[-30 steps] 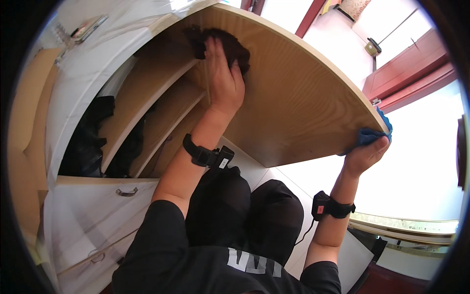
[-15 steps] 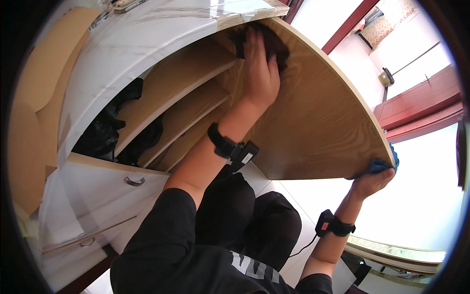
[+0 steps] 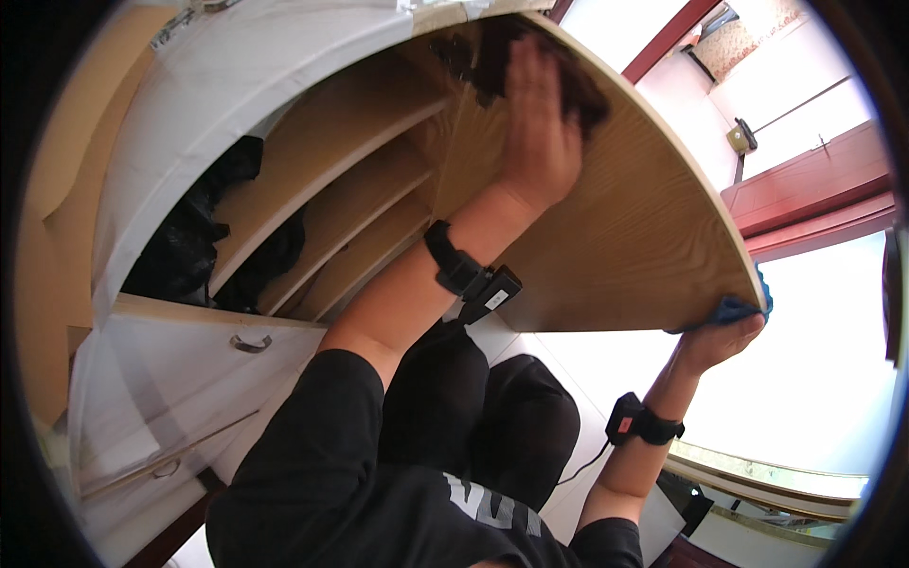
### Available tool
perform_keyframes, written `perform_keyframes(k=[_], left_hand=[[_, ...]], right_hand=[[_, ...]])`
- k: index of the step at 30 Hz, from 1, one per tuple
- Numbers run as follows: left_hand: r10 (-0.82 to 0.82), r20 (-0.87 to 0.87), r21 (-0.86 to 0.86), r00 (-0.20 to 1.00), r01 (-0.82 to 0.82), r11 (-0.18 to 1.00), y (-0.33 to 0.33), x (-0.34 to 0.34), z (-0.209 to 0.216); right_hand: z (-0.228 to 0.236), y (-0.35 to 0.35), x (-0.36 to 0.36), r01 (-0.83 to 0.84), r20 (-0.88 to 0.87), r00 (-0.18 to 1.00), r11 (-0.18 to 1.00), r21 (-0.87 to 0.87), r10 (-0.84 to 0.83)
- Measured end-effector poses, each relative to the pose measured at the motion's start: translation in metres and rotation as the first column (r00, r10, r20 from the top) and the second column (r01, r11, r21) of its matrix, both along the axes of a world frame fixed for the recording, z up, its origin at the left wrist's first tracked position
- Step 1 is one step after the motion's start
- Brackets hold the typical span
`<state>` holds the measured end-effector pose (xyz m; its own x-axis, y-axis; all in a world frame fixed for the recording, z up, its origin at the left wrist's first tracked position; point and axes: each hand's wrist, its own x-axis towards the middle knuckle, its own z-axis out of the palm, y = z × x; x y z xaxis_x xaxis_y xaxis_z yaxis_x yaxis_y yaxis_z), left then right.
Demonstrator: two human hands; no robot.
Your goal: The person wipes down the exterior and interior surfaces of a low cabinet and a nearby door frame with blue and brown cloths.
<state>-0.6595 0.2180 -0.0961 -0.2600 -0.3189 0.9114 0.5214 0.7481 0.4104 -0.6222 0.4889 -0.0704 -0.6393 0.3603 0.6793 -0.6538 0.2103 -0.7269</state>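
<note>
My left hand [image 3: 536, 133] presses a dark brown cloth [image 3: 530, 66] flat against the inner face of an open wooden cabinet door [image 3: 625, 237], high up near its top. My right hand [image 3: 720, 339] grips the door's lower free corner through a blue cloth [image 3: 737, 309]. Both wrists carry black bands with small devices. My black sleeves and dark trousers fill the bottom of the view.
The open cabinet shows slanted wooden shelves [image 3: 350, 208] with black items [image 3: 204, 237] stacked at the left. Below it sit white drawers with metal handles [image 3: 248, 343]. A white floor and a dark red door frame [image 3: 814, 199] lie to the right.
My left hand has slid the dark cloth higher on the door. My head has tilted, shifting the cabinet and door in view. My right hand still holds the corner.
</note>
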Motion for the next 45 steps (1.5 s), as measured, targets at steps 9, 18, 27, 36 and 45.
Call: perform_keyframes(k=[9,18,27,36,45], left_hand=[[-0.084,0.286,0.515,0.954,-0.079,0.854,0.061,0.007,-0.144],[-0.320,0.163,0.973,0.933,-0.205,-0.103,0.050,-0.018,-0.212],[-0.134,0.465,0.381,0.875,-0.062,0.922,-0.016,0.102,-0.148],[0.418,0.744,-0.494,0.521,0.007,0.870,-0.156,0.105,-0.216],[0.320,0.784,-0.444,0.532,0.120,0.888,-0.151,0.060,-0.214]], right_hand=[[0.001,0.001,-0.001,0.099,0.013,0.995,0.993,0.068,-0.100],[-0.002,-0.001,-0.002,0.114,-0.019,0.993,0.989,0.099,-0.113],[-0.010,0.046,-0.013,0.006,0.195,0.979,0.942,-0.335,0.063],[-0.007,0.027,-0.004,0.267,-0.106,0.963,0.921,0.285,-0.246],[-0.018,0.015,0.000,0.244,-0.014,0.969,0.943,0.227,-0.247]])
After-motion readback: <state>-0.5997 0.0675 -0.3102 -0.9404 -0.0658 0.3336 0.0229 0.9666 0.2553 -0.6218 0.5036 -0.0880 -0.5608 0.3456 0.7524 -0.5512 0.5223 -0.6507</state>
